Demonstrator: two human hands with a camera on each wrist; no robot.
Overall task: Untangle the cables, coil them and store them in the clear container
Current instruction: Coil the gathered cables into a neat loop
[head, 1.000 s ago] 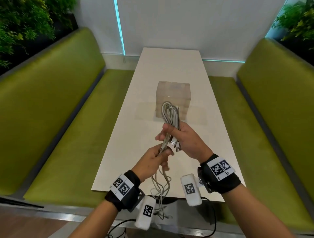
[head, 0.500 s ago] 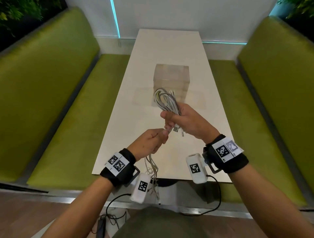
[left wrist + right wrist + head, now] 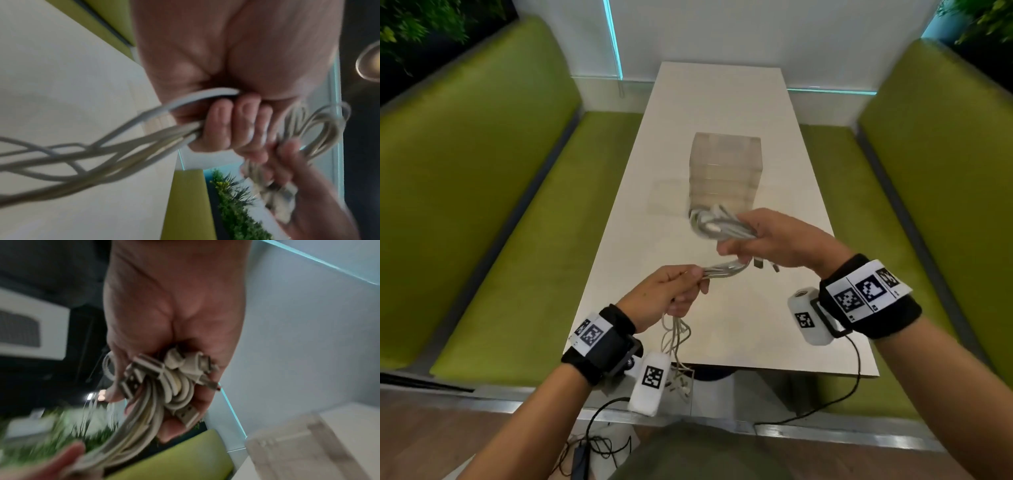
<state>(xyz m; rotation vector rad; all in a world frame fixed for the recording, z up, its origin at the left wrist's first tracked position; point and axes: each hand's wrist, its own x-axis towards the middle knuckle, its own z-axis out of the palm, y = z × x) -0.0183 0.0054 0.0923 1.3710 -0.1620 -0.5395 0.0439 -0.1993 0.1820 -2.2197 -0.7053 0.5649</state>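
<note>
While both hands hold the white cables [image 3: 722, 228] above the table [image 3: 719, 102], the clear container [image 3: 724, 169] stands behind them.
The right hand [image 3: 777, 241] clenches the coiled part; the left hand [image 3: 667, 291] grips the loose strands.

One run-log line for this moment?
right hand: grips coiled cables | left hand: grips loose strands | clear container: on table, no cables inside

Blk wristbands [image 3: 608, 339] w/ marker tags
</note>
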